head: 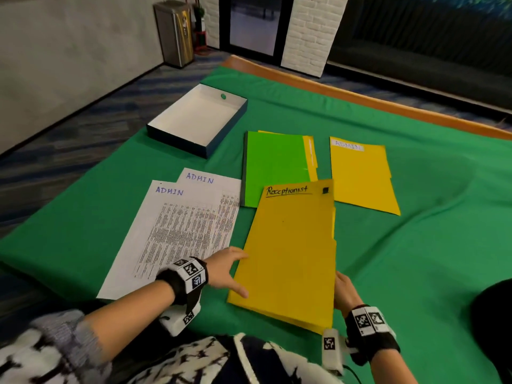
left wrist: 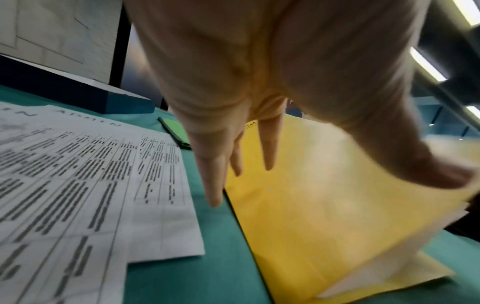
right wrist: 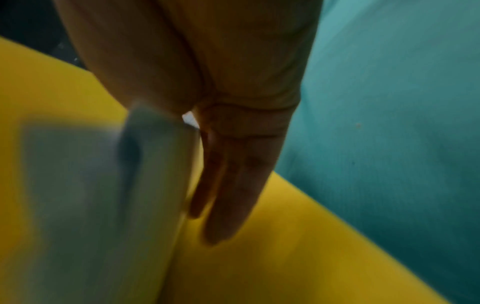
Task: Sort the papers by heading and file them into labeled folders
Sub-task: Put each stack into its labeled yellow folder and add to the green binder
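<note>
Filing appears half done: Receptionist folder holds paper, left hand spread at its 9 o'clock edge, right hand straight-fingered inside its 3 o'clock edge; two ADMIN papers lie unfiled.

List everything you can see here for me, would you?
Receptionist folder: one, yellow, nearest, between the hands.
Admin folder: one, yellow, far right.
Green folder: one, green, behind the Receptionist folder, lying on another yellow folder.
Papers: two, white, headed ADMIN, overlapping, left.
Box: one, dark outside, white inside, far left, empty.
Cloth: one, green, over the table.
Bin: one, metal, by the far wall.
Left hand: fingers straight, at the Receptionist folder's left edge.
Right hand: fingers straight, at its right edge, tucked under the cover.
</note>
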The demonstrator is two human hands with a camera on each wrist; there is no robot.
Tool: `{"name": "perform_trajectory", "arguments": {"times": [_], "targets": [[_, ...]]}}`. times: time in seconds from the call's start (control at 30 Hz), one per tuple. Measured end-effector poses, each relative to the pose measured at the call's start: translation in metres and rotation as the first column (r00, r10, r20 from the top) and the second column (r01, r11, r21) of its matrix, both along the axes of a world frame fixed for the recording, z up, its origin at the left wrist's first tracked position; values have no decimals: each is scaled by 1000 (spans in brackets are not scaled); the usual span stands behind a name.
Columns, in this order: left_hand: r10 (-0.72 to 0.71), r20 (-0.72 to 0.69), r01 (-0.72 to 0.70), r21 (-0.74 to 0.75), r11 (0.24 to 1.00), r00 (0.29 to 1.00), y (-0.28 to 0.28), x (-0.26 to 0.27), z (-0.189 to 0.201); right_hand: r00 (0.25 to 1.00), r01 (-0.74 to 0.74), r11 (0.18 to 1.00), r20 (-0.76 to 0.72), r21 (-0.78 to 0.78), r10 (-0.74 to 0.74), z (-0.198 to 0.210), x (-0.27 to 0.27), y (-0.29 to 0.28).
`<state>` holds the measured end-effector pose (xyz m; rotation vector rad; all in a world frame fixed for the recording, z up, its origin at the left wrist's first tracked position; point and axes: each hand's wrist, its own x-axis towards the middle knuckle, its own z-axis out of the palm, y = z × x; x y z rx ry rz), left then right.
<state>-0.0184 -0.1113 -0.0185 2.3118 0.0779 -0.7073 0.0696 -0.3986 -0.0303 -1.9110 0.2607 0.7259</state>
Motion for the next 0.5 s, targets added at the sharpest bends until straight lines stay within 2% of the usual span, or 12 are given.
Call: {"name": "perform_trajectory", "arguments": {"times": [0.13,0.23,0.3,0.37,0.43,0.5], "targets": [[250,5,-249,-57,967,968,-6,17,-19,993,115,992,-29,-54,-117,1,6,-5],[348,-62,-352,-86,932,935,-9,33,-23,995,98,991,0,-94,-99,-2,8,0],[373,-102,-380,-71,922,922,-8,41,-23,997,57,987,51,-148,-50,-2,9,3],[357,-61,-362,-92,928,932,-10,46,-21,997,64,987,47,-145,-57,-3,9,4],[326,20,-312,-246,918,945,-17,48,-15,996,82,992,30,-100,-80,-7,9,0],[354,55,-301,-418,857,934,-25,49,-4,993,119,992,24,-43,-118,-12,11,-6]]}}
